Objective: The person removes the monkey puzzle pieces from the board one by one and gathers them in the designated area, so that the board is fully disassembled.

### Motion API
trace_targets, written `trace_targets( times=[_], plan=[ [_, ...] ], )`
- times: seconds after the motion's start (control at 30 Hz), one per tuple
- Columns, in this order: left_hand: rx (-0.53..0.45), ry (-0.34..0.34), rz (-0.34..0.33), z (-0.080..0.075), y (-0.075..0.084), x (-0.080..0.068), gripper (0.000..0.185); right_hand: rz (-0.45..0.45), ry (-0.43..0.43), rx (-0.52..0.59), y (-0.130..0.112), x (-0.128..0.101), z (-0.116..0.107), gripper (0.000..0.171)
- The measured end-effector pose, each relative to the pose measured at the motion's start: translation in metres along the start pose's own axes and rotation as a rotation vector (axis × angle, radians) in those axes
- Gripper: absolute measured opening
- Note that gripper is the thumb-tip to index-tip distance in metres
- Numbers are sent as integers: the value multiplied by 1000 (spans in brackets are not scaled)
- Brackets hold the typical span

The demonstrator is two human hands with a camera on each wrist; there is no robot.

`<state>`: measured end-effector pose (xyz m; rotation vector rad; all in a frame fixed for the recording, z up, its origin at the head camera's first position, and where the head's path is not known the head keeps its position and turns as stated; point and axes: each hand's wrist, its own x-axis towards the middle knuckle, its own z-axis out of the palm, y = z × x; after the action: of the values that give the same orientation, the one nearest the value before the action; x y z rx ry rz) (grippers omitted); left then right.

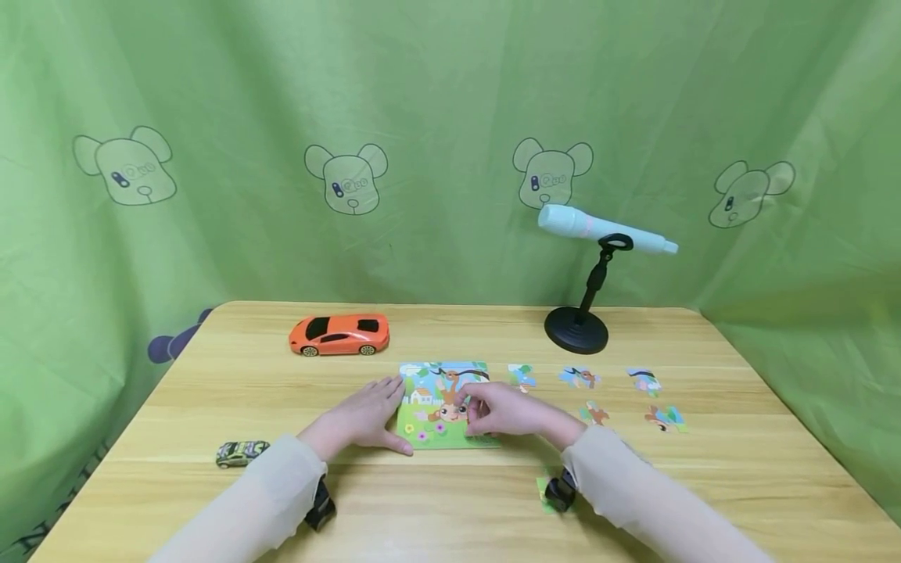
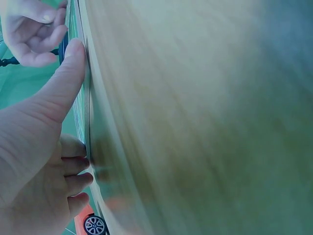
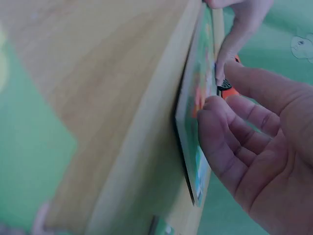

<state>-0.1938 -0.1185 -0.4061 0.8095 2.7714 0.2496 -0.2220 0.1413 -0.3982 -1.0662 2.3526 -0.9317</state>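
Note:
A jigsaw puzzle [image 1: 422, 434] with a cartoon monkey, a small house and flowers lies flat on the table between both hands. Along its left edge rests the left hand [image 1: 366, 414], fingers extended and the thumb spread by the lower left corner. Over the puzzle's right part is the right hand [image 1: 510, 410], its fingers bent and the fingertips at the picture surface. In the right wrist view, the bent fingers [image 3: 212, 132] touch or nearly touch the puzzle face, with the thumb apart from them. No loose piece is visible in that hand.
Several loose puzzle pieces, among them one at far right [image 1: 644, 381], lie right of the puzzle. Another piece [image 1: 545, 493] is partly hidden by the right wrist camera. An orange toy car [image 1: 341, 336], a small patterned car [image 1: 242, 453] and a microphone [image 1: 605, 231] on a black stand [image 1: 576, 330] surround them.

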Motion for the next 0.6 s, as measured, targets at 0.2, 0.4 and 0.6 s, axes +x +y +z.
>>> trace_targets(
  times=[0.2, 0.4, 0.6],
  plan=[
    [-2, 0, 1, 0, 0, 0, 105, 20, -5, -58, 0, 7, 5, 28],
    [-2, 2, 6, 0, 0, 0, 105, 7, -17, -131, -1, 7, 6, 33],
    [-1, 1, 6, 0, -1, 1, 105, -21, -29, -188, -2, 6, 6, 35]
  ],
)
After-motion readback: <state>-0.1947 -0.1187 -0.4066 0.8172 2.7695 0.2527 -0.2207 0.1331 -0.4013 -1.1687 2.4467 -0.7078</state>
